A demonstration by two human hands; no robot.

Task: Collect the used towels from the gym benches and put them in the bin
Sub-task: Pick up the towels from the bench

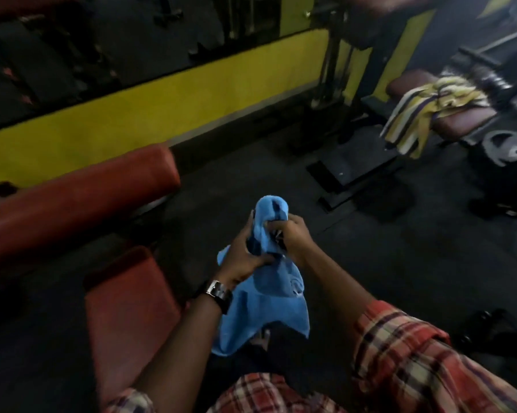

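Observation:
A blue towel [269, 296] hangs in front of me, bunched at the top and loose below. My left hand [245, 257], with a watch on its wrist, grips the towel's middle. My right hand [296, 234] pinches the upper bunch beside it. A second towel, yellow and white with dark stripes [430, 105], lies draped over a maroon bench [460, 120] at the far right, well beyond my hands. No bin shows in this view.
A long red bench [72, 204] runs along my left, with a red seat pad [129, 308] close below it. A yellow wall band [161, 105] is behind. A black machine base [355, 174] and a grey weight plate [507, 147] sit on the dark floor.

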